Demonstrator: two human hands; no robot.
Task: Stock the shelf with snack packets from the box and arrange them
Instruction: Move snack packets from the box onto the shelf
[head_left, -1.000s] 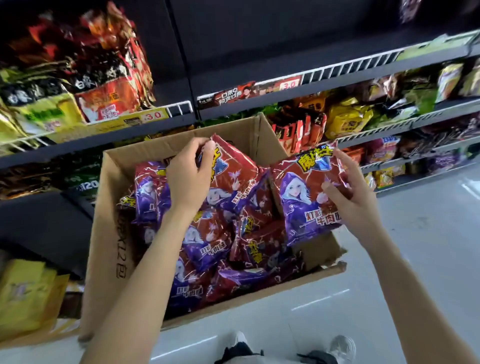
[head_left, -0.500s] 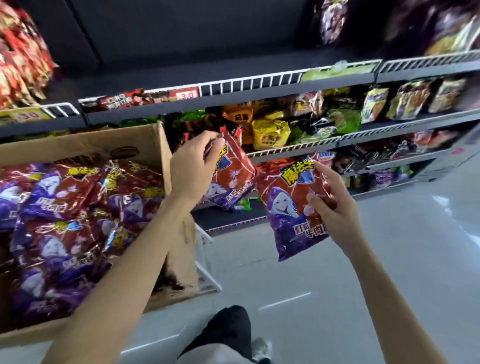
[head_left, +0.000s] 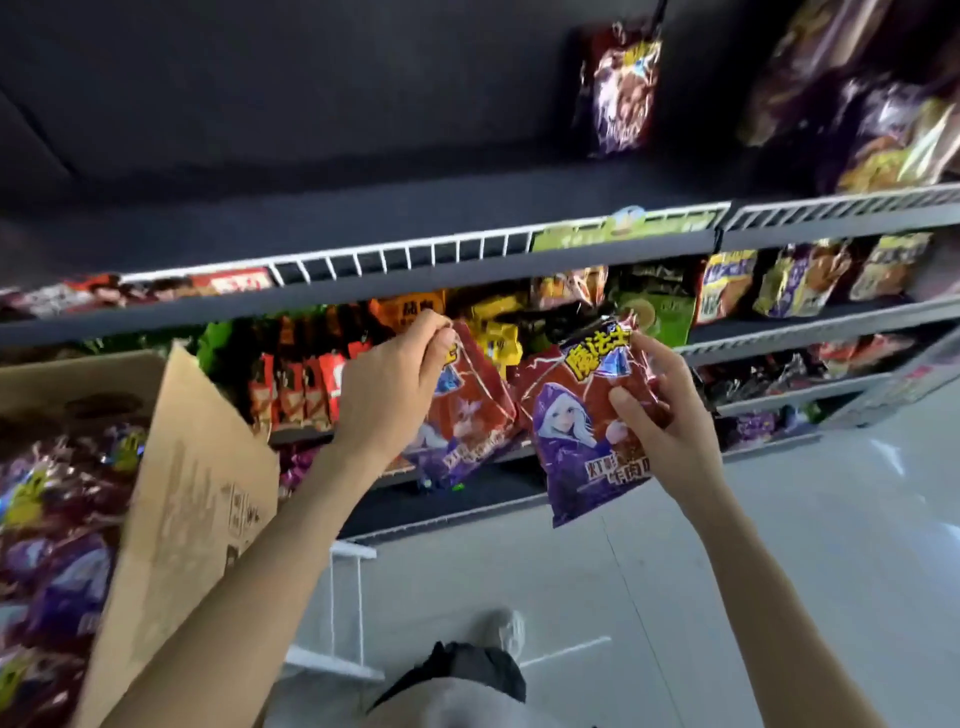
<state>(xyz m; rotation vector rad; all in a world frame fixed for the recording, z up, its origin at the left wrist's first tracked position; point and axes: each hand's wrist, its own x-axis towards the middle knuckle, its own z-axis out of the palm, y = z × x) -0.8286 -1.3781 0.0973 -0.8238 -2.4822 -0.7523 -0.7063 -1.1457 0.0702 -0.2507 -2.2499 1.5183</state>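
My left hand (head_left: 389, 389) pinches the top of a red and purple snack packet (head_left: 467, 421) that hangs below it. My right hand (head_left: 660, 410) grips a second, matching snack packet (head_left: 571, 431) by its right side, face toward me. Both packets are in the air in front of the shelves, below a dark shelf (head_left: 363, 218) with a white wire front rail. That shelf is bare except for one matching packet (head_left: 618, 88) standing at its back right. The cardboard box (head_left: 192, 493) at the left holds several more of the same packets.
Lower shelves (head_left: 779, 332) behind my hands are packed with other snack bags in yellow, green, orange and red. More bags (head_left: 883, 119) stand on the upper shelf at the far right. A white wire rack (head_left: 348, 613) stands on the grey floor beside the box. My shoe (head_left: 509, 629) is below.
My view has swung right and up, away from the box. Both hands have carried their packets out of the box and toward the shelves, rising a little.
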